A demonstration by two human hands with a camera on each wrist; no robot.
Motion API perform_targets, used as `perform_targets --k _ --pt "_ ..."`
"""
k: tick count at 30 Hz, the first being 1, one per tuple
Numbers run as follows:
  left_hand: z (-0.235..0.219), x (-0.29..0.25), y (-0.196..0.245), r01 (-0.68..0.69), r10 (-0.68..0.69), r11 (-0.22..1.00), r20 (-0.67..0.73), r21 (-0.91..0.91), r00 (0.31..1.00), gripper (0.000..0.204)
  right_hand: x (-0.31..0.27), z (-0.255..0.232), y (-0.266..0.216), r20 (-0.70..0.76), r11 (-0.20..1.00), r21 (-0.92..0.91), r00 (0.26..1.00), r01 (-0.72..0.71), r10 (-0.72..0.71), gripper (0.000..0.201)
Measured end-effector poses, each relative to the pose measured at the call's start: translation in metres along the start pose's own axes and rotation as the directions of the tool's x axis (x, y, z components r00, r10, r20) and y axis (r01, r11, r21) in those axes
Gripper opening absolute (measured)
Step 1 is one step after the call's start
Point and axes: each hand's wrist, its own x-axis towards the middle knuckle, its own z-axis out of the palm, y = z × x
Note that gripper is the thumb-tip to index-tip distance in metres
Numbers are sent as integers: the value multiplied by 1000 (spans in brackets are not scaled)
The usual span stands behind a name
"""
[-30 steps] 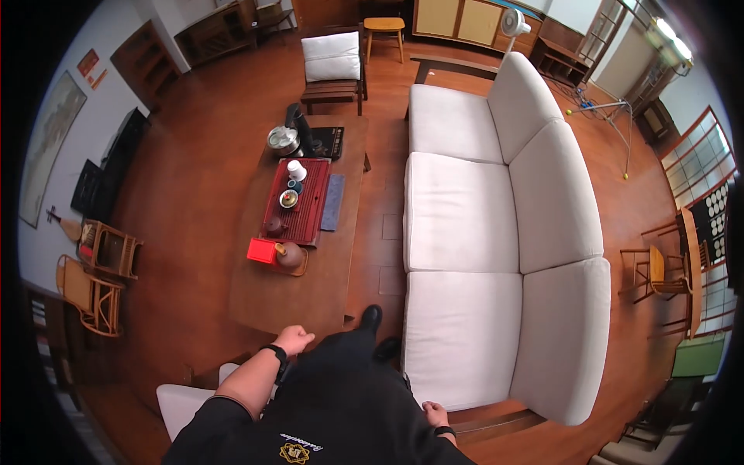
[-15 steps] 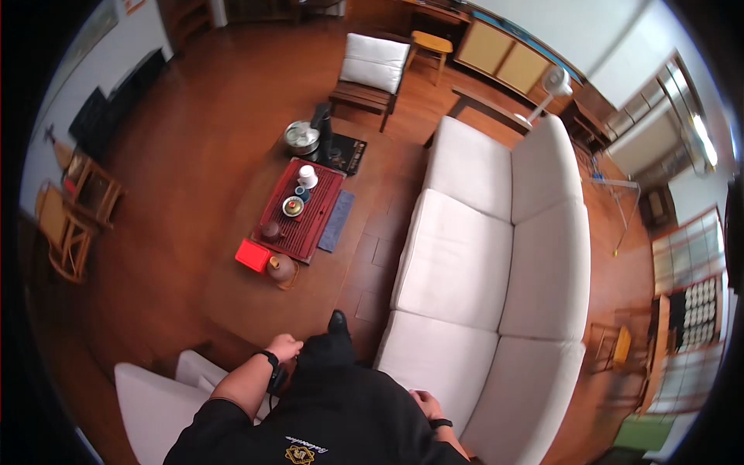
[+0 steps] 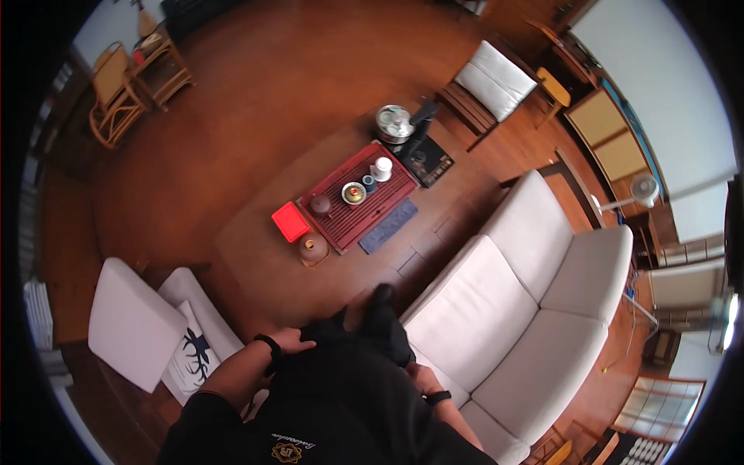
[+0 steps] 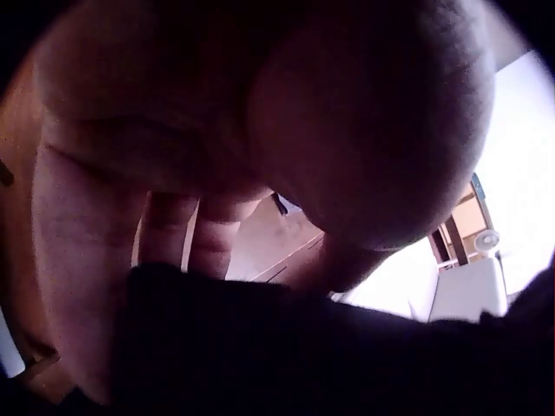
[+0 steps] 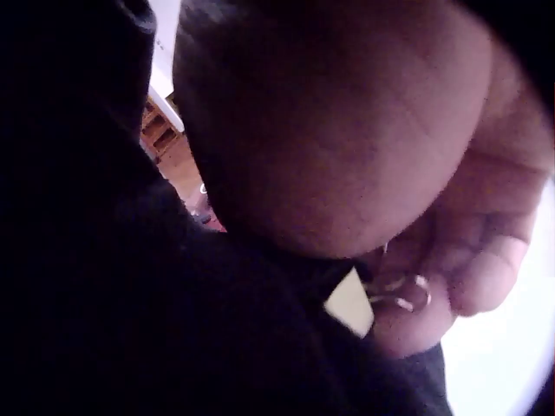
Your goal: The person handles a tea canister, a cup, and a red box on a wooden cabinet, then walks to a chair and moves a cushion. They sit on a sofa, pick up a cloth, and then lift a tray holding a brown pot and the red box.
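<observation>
My left hand (image 3: 288,341) hangs in front of the black trousers (image 3: 333,335), its fingers loosely bent and the thumb out to the side. Its palm and fingers (image 4: 165,230) are in shadow in the left wrist view, partly covered by dark cloth (image 4: 260,347). At my right hip, beside the sofa (image 3: 465,302), is my right hand (image 3: 423,380). Curled fingers (image 5: 486,277) hold a small pale tag (image 5: 351,305) with a thin shiny loop (image 5: 416,295) against the dark clothing. The rest of that thing is hidden by the palm.
Ahead stands a low wooden table (image 3: 271,263) bearing a red tea tray (image 3: 341,221), a red box (image 3: 291,222), a brown teapot (image 3: 313,246) and a steel pot (image 3: 394,124). A cushioned chair (image 3: 136,322) is at the left; another chair (image 3: 496,81) stands beyond the table.
The view has turned left, so the table and sofa appear tilted and the chair at lower left shows more. My right hand has come up closer to the hip; the left stays near the trousers.
</observation>
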Motion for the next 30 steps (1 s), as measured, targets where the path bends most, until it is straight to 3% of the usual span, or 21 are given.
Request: perform_targets --k 2,6,8,9,11,12,14,15,18,20,22,24,26,27,28,30 --pt "8 4 -1 -112 94 985 -137 -131 986 59 22 -41 -7 78 1000 -11 997 7 -6 46" --pt "20 -7 27 -27 -28 914 -131 -405 991 44 100 -111 7 231 952 -128 942 278 -244 42" --pt "33 2 47 -287 152 921 -433 -265 888 37 128 -159 0 361 929 -186 901 321 -239 40" --pt "36 1 63 -273 123 916 -442 -295 889 37 141 -186 -4 388 918 -197 887 344 -249 40" --pt "28 -36 110 -146 -58 806 -323 -573 945 35 150 -235 -10 524 954 -91 828 286 -198 37" --pt "35 -36 121 -129 -79 801 -316 -585 945 35 155 -254 -12 560 966 -53 808 255 -183 33" --pt "66 -37 139 -129 -109 816 -369 -563 923 25 160 -289 -33 717 988 -2 689 157 -108 31" --pt "73 -44 150 -105 -127 817 -355 -567 926 25 170 -297 -34 731 988 11 673 156 -115 31" --pt "89 -73 199 -221 -162 330 -285 -918 945 31 188 -310 -36 798 953 -42 584 300 -148 29" --pt "141 -44 195 -135 -138 389 -202 -911 970 30 200 -314 -43 818 912 -107 556 395 -145 33" --pt "109 -61 222 -111 -194 6 -110 -994 975 29 218 -307 -34 834 849 -161 530 502 -155 35" --pt "112 -48 228 -91 -181 24 -94 -996 979 29 229 -309 -41 791 798 -249 591 549 -159 41" --pt "103 -26 228 -137 -54 292 -160 -946 986 29 251 -309 -42 703 802 -290 684 522 -192 41" --pt "136 5 212 -244 18 597 -291 -765 956 24 261 -306 -35 611 775 -289 732 561 -302 42" --pt "135 16 211 -239 17 584 -283 -776 959 24 272 -305 -27 507 745 -294 758 599 -410 43" --pt "118 42 209 -49 -109 784 -216 -619 970 24 303 -299 -11 529 691 -332 734 642 -426 54"
